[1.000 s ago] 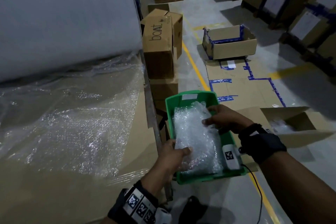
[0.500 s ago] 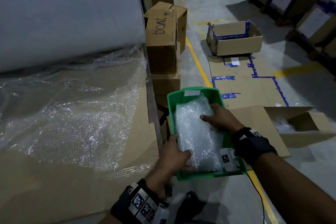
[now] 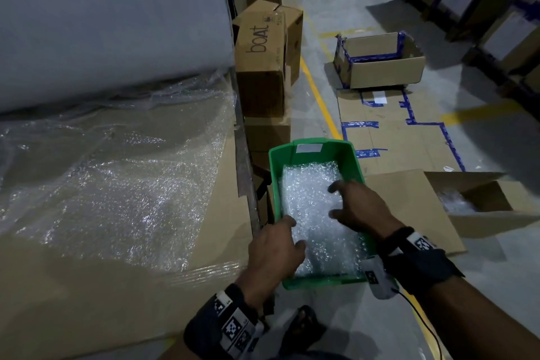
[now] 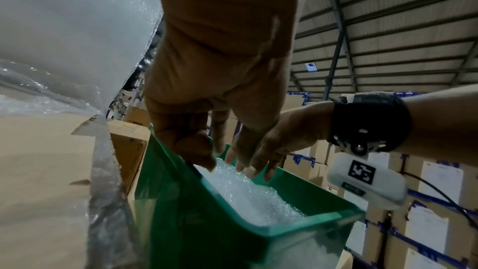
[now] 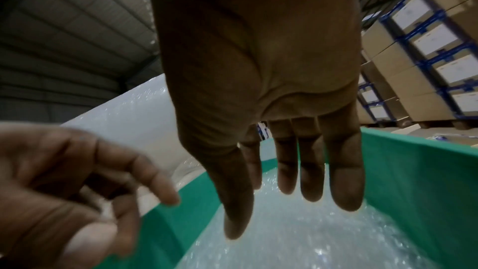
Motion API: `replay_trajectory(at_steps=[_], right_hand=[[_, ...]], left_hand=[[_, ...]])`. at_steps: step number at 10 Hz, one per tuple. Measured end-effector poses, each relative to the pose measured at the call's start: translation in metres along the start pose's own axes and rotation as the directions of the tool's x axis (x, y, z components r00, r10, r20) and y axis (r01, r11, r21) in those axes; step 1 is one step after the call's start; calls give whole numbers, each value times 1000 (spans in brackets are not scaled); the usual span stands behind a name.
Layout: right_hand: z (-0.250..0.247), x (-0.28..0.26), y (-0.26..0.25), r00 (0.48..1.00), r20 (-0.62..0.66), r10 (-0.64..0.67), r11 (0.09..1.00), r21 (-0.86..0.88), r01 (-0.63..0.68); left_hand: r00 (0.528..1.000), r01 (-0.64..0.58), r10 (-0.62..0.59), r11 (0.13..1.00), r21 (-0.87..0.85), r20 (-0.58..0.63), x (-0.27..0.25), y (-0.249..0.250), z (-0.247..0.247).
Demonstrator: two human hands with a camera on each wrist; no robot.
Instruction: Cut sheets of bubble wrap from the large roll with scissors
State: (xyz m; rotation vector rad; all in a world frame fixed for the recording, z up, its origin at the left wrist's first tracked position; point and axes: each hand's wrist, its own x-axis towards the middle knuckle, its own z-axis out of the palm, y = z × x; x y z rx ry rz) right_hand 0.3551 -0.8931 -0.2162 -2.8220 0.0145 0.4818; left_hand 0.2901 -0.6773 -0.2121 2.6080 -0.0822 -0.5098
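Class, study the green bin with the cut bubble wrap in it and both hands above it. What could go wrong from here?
1. The bubble wrap sheets fill the green bin close to its rim; with both the left hand and right hand open, the springy stack might puff up and spill.
2. No scissors are visible, so the next cut from the large roll may be delayed.

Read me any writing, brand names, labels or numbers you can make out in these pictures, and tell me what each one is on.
"boat": printed up the side of the tall cardboard box beside the big bubble wrap roll.
White label on the green bin: blank or too blurred to read.
White sheets on the stacked cartons: too blurred to read.
White slip on the flattened cardboard: no legible text.
Wrist tags: square code patterns only; small print under them unreadable.
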Motion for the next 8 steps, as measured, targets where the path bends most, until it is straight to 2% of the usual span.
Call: replay_trajectory(at_steps=[1, 2, 4, 5, 6, 7, 8], right_hand=[[12, -1, -10, 984, 155, -89, 993, -62, 99], [29, 7, -14, 960, 260, -107, 979, -138, 147], [38, 22, -17, 941, 312, -131, 965, -177, 193], [35, 26, -20, 933, 335, -130, 969, -157, 191], [33, 28, -21, 918, 369, -142, 966, -152, 210], [29, 25, -25, 914, 382, -138, 958, -183, 221], [21, 18, -33, 935, 324, -147, 956, -196, 219]], left_hand=[[983, -176, 180, 980, 98, -42, 3, 2, 3], [959, -280, 279, 916, 287, 45, 10, 1, 11], [954, -291, 218, 841, 457, 206, 27, -11, 28], [949, -301, 210, 822, 483, 234, 28, -11, 30], [945, -300, 200, 845, 443, 259, 25, -11, 29], [943, -311, 233, 873, 376, 239, 16, -11, 15], [938, -337, 291, 892, 301, 187, 3, -14, 0]])
